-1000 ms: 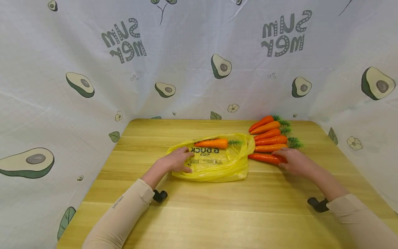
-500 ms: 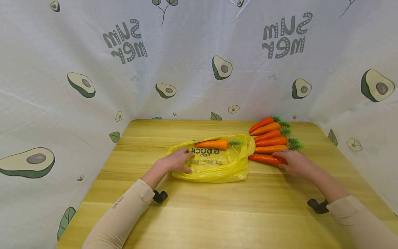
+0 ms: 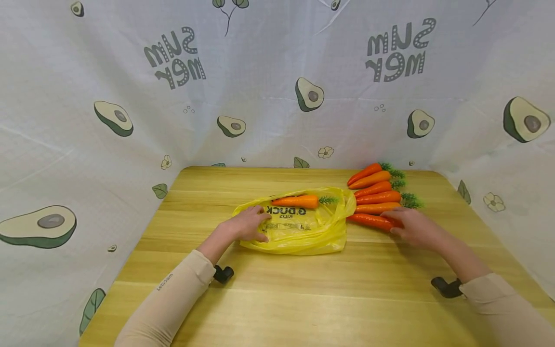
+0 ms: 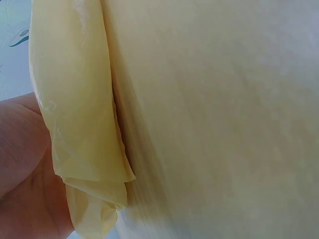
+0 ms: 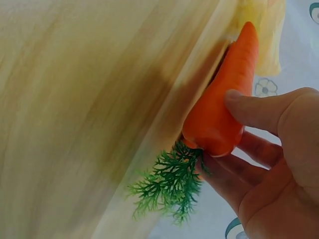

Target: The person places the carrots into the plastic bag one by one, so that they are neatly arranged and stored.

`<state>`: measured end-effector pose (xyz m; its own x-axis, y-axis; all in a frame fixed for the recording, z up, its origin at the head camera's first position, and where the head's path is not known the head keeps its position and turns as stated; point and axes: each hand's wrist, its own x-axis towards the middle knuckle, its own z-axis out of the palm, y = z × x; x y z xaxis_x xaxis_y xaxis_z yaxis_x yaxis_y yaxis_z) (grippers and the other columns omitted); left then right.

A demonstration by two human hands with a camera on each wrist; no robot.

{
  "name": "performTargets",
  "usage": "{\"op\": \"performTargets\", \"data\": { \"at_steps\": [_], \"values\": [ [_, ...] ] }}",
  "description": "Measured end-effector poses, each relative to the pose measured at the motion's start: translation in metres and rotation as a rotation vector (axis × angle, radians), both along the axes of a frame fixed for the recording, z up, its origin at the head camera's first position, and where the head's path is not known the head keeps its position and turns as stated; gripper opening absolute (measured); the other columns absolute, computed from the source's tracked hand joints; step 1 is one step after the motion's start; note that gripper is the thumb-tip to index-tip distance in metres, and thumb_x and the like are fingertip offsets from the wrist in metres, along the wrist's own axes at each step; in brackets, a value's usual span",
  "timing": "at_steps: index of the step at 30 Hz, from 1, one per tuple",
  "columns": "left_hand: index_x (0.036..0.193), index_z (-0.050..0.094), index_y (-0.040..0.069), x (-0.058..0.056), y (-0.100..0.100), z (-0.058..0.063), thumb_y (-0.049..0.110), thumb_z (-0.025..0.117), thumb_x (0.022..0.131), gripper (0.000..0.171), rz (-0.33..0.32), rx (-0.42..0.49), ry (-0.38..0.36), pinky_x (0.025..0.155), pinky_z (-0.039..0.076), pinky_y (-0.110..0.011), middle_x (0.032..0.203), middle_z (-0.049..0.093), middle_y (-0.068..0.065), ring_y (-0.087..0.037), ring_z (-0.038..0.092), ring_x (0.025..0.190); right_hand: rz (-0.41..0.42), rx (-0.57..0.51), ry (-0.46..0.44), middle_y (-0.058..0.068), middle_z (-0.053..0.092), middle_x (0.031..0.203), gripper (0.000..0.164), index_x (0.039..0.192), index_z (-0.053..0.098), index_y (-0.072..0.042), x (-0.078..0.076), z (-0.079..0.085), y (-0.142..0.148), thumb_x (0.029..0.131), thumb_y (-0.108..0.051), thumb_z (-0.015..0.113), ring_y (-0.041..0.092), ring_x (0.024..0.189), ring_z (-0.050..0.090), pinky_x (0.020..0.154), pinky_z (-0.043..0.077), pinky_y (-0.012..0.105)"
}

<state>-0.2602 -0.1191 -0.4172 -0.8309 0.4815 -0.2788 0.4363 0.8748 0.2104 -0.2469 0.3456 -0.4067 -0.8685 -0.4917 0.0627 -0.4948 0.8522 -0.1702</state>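
A yellow plastic bag with dark print lies flattened on the table. My left hand reaches into its left end, thumb and fingers spread apart. The left wrist view shows the bag's film covering the fingers, with part of the hand beside it. One orange carrot with a green top rests on the print. With my right hand I grip the nearest carrot of a row by its thick end; the thumb lies on the carrot in the right wrist view.
Several more carrots lie side by side beyond the right hand, their tips toward the bag. The wooden table ends at the back against a white printed curtain. A black wrist mount sits below each forearm.
The gripped carrot has shifted slightly to the right, along with my right hand. My left hand and the bag stay in place.
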Motion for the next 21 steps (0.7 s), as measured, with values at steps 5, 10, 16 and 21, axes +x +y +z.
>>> {"op": "performTargets", "data": {
  "at_steps": [5, 10, 16, 21],
  "values": [
    [0.155, 0.042, 0.018, -0.001, 0.000, -0.001, 0.047, 0.070, 0.093, 0.074, -0.006, 0.001, 0.000, 0.118, 0.034, -0.050, 0.158, 0.035, -0.013, -0.034, 0.033, 0.147, -0.001, -0.023, -0.007, 0.035, 0.061, 0.125, 0.043, 0.129, 0.064, 0.005, 0.001, 0.003, 0.003, 0.088, -0.005, 0.073, 0.053, 0.114, 0.059, 0.093, 0.049, 0.065],
    [0.155, 0.042, 0.018, -0.001, 0.000, -0.002, 0.048, 0.070, 0.093, 0.074, -0.011, -0.003, 0.005, 0.118, 0.034, -0.050, 0.158, 0.035, -0.013, -0.034, 0.034, 0.147, -0.017, -0.021, -0.029, 0.039, 0.057, 0.129, 0.044, 0.129, 0.063, 0.007, 0.002, 0.010, 0.005, 0.088, -0.005, 0.073, 0.058, 0.117, 0.054, 0.094, 0.047, 0.067],
    [0.155, 0.042, 0.018, -0.001, 0.000, -0.001, 0.048, 0.070, 0.093, 0.074, -0.009, -0.003, 0.004, 0.118, 0.034, -0.050, 0.159, 0.034, -0.013, -0.034, 0.033, 0.147, -0.023, -0.010, -0.020, 0.040, 0.057, 0.127, 0.046, 0.130, 0.062, 0.007, 0.001, 0.017, 0.009, 0.088, -0.004, 0.074, 0.057, 0.112, 0.057, 0.091, 0.050, 0.065],
    [0.155, 0.041, 0.018, 0.000, -0.001, 0.000, 0.047, 0.070, 0.093, 0.074, -0.006, -0.007, 0.001, 0.119, 0.033, -0.051, 0.159, 0.033, -0.013, -0.035, 0.032, 0.148, -0.010, 0.005, 0.000, 0.036, 0.060, 0.121, 0.048, 0.131, 0.061, 0.008, -0.002, 0.023, 0.015, 0.087, -0.004, 0.075, 0.050, 0.103, 0.062, 0.084, 0.054, 0.060]
  ]
}}
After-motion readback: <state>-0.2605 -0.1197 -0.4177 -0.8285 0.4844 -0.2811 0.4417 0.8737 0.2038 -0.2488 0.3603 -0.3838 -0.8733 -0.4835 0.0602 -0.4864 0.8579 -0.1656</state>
